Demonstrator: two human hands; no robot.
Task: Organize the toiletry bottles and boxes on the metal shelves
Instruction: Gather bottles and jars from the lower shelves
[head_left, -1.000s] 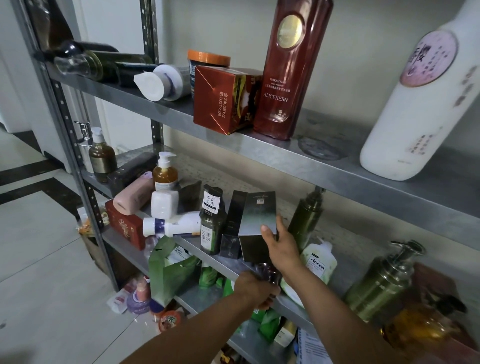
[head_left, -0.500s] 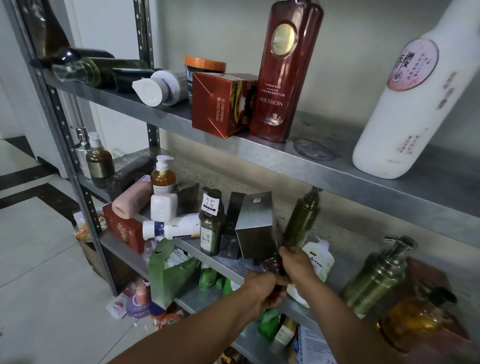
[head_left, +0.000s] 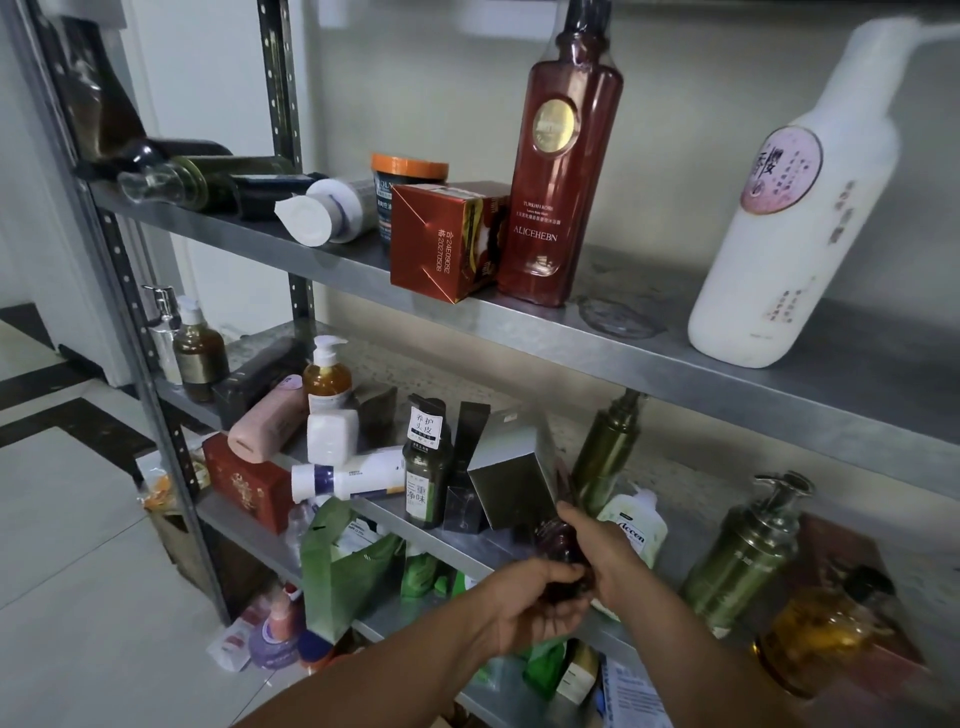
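Observation:
Both my hands meet at the front edge of the middle metal shelf (head_left: 457, 545). My left hand (head_left: 535, 603) and my right hand (head_left: 602, 556) both grip a small dark reddish bottle (head_left: 558, 545) between them. Just behind it stands a silver-grey box (head_left: 511, 473), tilted, next to a dark green labelled bottle (head_left: 426, 462) and a slim black box (head_left: 470, 457). An olive pump bottle (head_left: 602, 452) rises behind my right hand. A white refill pouch (head_left: 636, 530) sits partly hidden by my right hand.
The top shelf (head_left: 519, 322) carries a tall red bottle (head_left: 563, 171), a red box (head_left: 441, 239), an orange-lidded jar (head_left: 408, 176), a tall white bottle (head_left: 795, 223) and bottles lying down at left. Green and amber pump bottles (head_left: 743, 561) stand at right. A green bag (head_left: 343, 566) hangs below.
My right hand left the silver-grey box and dropped to the small dark bottle that my left hand holds. The camera view shifted slightly downward and closer.

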